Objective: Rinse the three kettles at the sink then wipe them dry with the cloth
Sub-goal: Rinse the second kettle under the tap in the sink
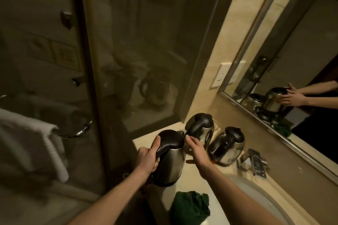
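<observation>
Nearest the person, a crumpled green cloth (190,206) lies on the pale counter (210,190), below and between the two forearms, with the curved sink rim (259,188) just to the right of the right forearm. Left hand (148,159) is closed around the black handle of the near kettle (171,162), thumb laid up along the lid edge; that kettle stands upright on the counter near its left edge. Right hand (198,153) is open, fingers spread and extended, placed at the kettle's right side near the top; whether the fingertips touch the steel cannot be told. Beyond the right hand, a second kettle (200,127) stands at the back corner, and a third kettle (227,146) sits to the right of the right hand; both are on the counter. Right of the third kettle lies a small pile of foil packets (254,162). Farther right, the wall mirror (292,71) reflects hands and kettles. Left of the left hand, a white towel (27,133) hangs on a chrome rail.
</observation>
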Demonstrator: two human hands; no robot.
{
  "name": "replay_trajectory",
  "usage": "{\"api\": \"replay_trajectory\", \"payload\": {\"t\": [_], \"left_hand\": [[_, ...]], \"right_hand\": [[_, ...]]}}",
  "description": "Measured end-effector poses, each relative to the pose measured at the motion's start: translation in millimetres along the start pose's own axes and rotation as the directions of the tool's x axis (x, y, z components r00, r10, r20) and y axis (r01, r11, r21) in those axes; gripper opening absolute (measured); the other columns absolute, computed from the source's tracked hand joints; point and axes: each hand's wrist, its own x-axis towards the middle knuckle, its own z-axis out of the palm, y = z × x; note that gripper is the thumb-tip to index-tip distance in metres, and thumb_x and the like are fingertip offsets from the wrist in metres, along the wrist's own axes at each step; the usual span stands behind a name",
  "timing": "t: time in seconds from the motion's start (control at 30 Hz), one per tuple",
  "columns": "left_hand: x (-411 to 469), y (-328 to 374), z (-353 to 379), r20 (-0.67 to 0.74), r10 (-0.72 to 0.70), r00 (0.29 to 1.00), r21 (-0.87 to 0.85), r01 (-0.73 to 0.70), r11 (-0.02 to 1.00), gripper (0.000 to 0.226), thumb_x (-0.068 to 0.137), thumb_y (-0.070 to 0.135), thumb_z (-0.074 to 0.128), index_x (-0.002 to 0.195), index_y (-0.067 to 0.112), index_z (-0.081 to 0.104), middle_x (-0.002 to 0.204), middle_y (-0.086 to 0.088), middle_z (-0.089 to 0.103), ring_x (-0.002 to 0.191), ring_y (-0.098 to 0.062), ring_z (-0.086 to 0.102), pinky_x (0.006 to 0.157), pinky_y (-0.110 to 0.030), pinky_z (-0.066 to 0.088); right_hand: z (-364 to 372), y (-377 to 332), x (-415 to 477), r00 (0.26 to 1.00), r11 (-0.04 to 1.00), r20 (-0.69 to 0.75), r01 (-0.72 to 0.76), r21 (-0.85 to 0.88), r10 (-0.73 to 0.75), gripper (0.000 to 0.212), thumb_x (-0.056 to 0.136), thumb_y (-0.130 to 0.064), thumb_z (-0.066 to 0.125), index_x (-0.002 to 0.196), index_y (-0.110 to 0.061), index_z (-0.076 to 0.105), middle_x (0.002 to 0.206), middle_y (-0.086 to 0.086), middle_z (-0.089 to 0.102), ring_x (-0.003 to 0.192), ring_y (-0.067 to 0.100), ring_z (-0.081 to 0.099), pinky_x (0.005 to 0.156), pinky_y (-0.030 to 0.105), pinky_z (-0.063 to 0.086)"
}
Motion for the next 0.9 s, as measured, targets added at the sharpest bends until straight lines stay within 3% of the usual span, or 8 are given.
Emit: {"api": "replay_trajectory", "payload": {"t": [0.1,0.27,0.4,0.5,0.67,0.9], "left_hand": [[20.8,-2.0,-16.9,-0.039,-0.024,0.999,0.004,0.024,1.0,0.08,0.069,0.079,0.054,0.086,0.001,0.051,0.045,0.002,0.048,0.035,-0.012,0.04,0.037,-0.023,0.031],[52.4,-4.2,-28.6,-0.046,-0.008,0.999,-0.02,0.007,1.0,0.071,0.063,0.08,0.054,0.069,0.01,0.05,0.043,0.002,0.047,0.036,-0.013,0.039,0.04,-0.023,0.03],[80.4,-12.4,-31.1,-0.081,-0.006,0.997,0.029,0.009,1.0,0.081,0.062,0.095,0.051,0.067,0.014,0.051,0.044,0.003,0.052,0.038,-0.016,0.046,0.047,-0.027,0.035],[100.3,-20.6,-30.3,-0.091,0.007,0.996,0.059,-0.002,0.998,0.081,0.061,0.097,0.046,0.058,0.017,0.055,0.047,-0.001,0.055,0.043,-0.021,0.05,0.055,-0.035,0.039],[125.5,-35.1,-24.9,-0.095,-0.027,0.995,0.097,0.036,0.995,0.086,0.059,0.101,0.045,0.056,0.016,0.056,0.059,-0.009,0.057,0.061,-0.026,0.053,0.063,-0.049,0.043],[130.0,-40.3,-17.2,-0.098,-0.022,0.995,0.053,0.027,0.998,0.084,0.046,0.102,0.046,0.055,0.019,0.054,0.068,-0.012,0.057,0.049,-0.02,0.051,0.057,-0.03,0.039]], "right_hand": [[23.6,-7.3,14.7,1.0,1.0,0.022,0.004,-0.002,-0.004,0.067,0.091,-0.056,0.049,0.147,-0.022,0.033,0.146,0.005,0.041,0.129,0.028,0.044,0.097,0.046,0.045],[48.8,-10.9,44.4,0.999,1.0,0.032,0.01,0.006,-0.01,0.073,0.086,-0.059,0.053,0.145,-0.021,0.035,0.147,0.005,0.041,0.132,0.025,0.041,0.107,0.05,0.038],[57.9,-11.9,64.4,1.0,1.0,0.03,0.006,0.013,-0.006,0.064,0.093,-0.053,0.048,0.145,-0.018,0.035,0.146,0.006,0.041,0.133,0.023,0.041,0.102,0.038,0.04],[61.5,-13.6,76.8,1.0,0.999,0.023,-0.007,0.036,0.006,0.063,0.094,-0.051,0.047,0.146,-0.018,0.033,0.148,0.005,0.039,0.134,0.023,0.038,0.095,0.033,0.039],[63.3,-13.1,91.1,0.999,0.993,0.021,-0.028,0.113,0.026,0.061,0.097,-0.046,0.045,0.148,-0.018,0.029,0.15,0.003,0.036,0.137,0.022,0.035,0.098,0.034,0.039],[68.0,1.5,106.0,0.999,0.991,-0.009,-0.039,0.128,0.04,0.066,0.094,-0.052,0.046,0.149,-0.021,0.028,0.15,0.001,0.036,0.135,0.02,0.037,0.107,0.038,0.039]]}}
